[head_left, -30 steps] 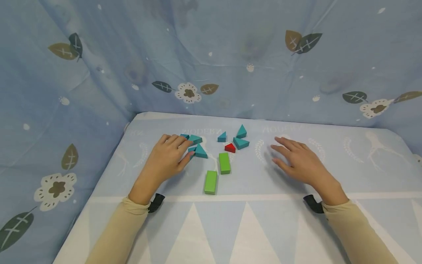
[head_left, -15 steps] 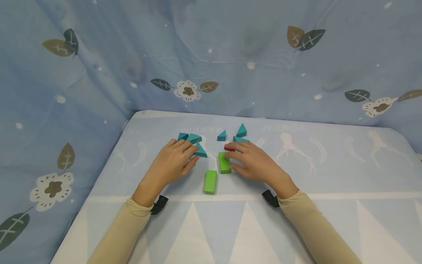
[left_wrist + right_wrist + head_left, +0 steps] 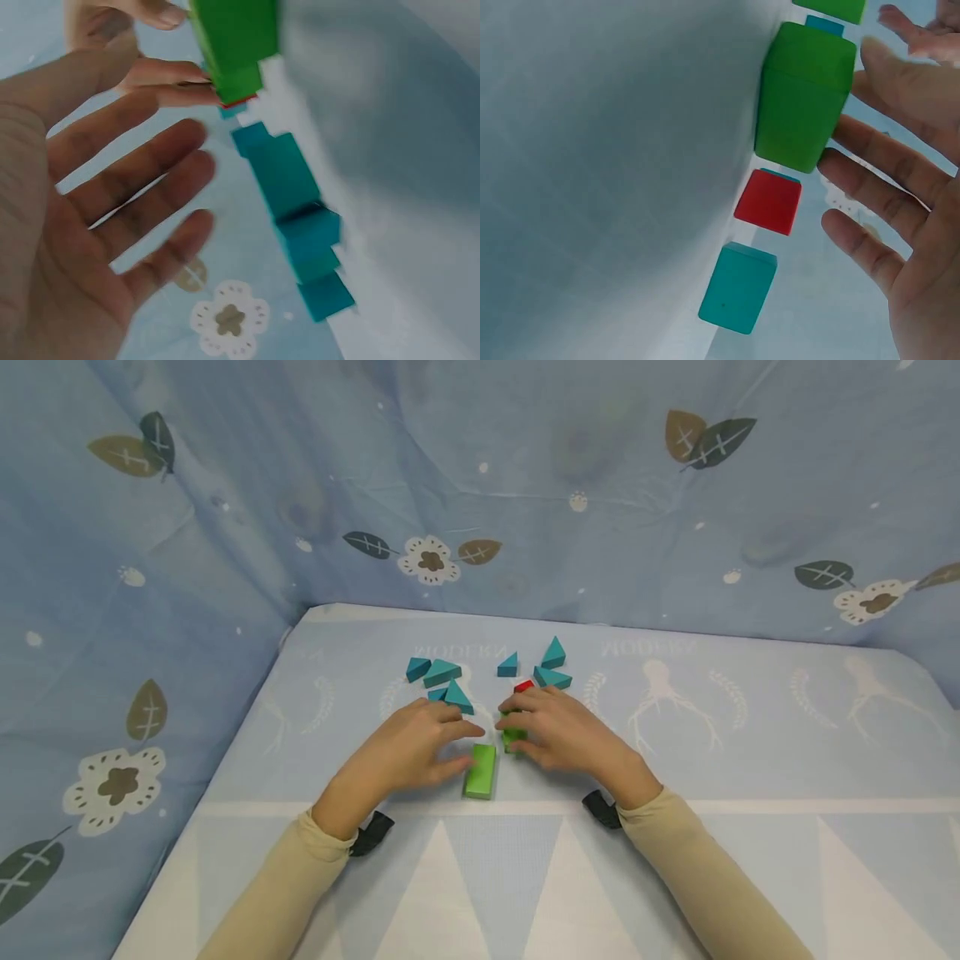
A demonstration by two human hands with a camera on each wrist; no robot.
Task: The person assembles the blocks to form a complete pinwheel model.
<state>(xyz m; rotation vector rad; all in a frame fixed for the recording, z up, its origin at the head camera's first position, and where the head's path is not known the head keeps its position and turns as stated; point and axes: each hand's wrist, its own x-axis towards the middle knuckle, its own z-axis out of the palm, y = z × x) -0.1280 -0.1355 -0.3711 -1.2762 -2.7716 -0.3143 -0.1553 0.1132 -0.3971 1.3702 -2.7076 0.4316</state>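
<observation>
Two green blocks lie flat on the table. Above and left of the nearer green block [image 3: 481,772], my left hand [image 3: 408,743] hovers with fingers spread; the left wrist view shows nothing in its palm. Over the farther green block [image 3: 799,105], my right hand [image 3: 562,731] holds its fingers fairly straight, close to the block's top; whether they touch it I cannot tell. That block is partly hidden by the hand in the head view. Just beyond it lies a small red triangular block [image 3: 769,202], half covered by the right fingers in the head view.
Several teal triangular blocks lie behind the hands: a left cluster with one piece [image 3: 442,672], a single small one [image 3: 507,665], and a pair at right including this wedge [image 3: 552,678]. A blue patterned curtain [image 3: 525,527] hangs behind the table's back edge.
My right hand has swung left from the table's right side to above the farther green block. My left hand has shifted right and nearer, from the teal cluster to the nearer green block.
</observation>
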